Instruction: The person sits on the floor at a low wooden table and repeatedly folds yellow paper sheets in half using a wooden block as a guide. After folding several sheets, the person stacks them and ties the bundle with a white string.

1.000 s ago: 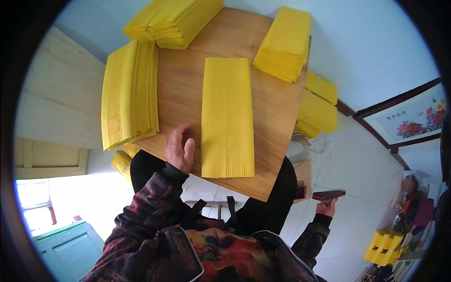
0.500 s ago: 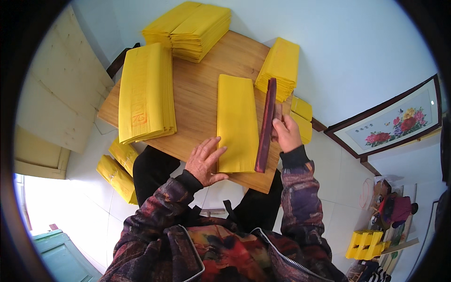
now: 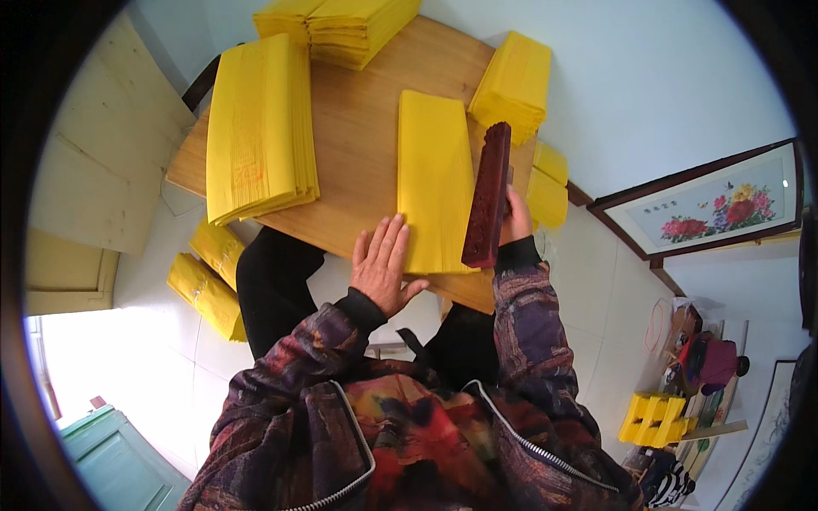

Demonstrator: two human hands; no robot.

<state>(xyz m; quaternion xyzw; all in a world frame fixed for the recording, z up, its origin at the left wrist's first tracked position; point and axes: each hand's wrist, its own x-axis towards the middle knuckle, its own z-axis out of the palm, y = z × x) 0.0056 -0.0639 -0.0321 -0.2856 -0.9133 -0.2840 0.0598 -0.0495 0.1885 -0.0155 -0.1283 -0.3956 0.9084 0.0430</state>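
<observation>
In the middle of the wooden table lies a long, narrow stack of yellow paper, its length pointing away from me. My left hand rests at its near left corner, fingers straight and thumb spread, holding nothing. Over the stack's right edge, tilted, is a long dark red wooden stamp block with a carved-looking face turned toward the paper and up. My right hand grips it from behind on the right, so most of the fingers are hidden.
A tall yellow paper stack with red stamp marks stands on the table's left. Another pile sits at the far edge, and a smaller stack at the far right. Yellow bundles lie on the floor; a framed flower picture is at right.
The stamp block has turned, so its carved broad face now shows instead of its narrow side. My left hand has flattened at the paper's edge. The whole table appears higher in view.
</observation>
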